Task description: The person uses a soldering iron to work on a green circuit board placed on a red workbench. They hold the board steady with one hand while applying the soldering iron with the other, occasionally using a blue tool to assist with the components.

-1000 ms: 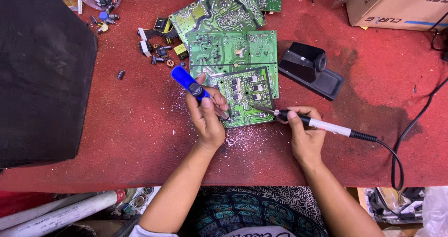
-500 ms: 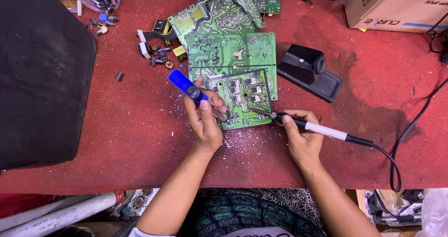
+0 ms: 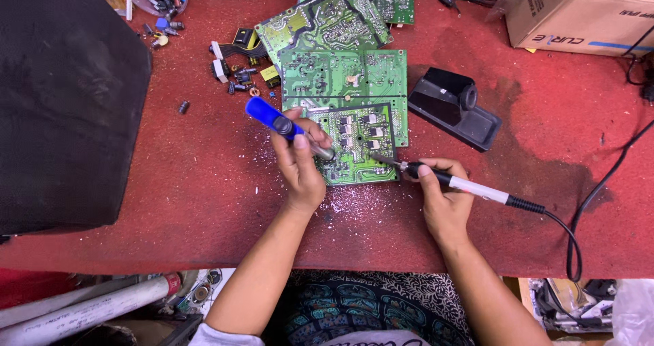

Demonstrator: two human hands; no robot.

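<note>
L hand [image 3: 298,163] gripped blue-handled desoldering pump [image 3: 286,125]; R hand [image 3: 443,199] gripped white-barrelled soldering iron [image 3: 446,180], tip pointing left onto small green circuit board [image 3: 357,148] btwn both hands.

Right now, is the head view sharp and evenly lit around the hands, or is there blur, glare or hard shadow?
Head view: sharp at the left hand, the blue-handled tool, the right hand and the soldering iron; light is soft and even, with only faint shadows under the hands on the red table; no strong glare on the green circuit board; the black mat reads dark, with little detail.
</note>
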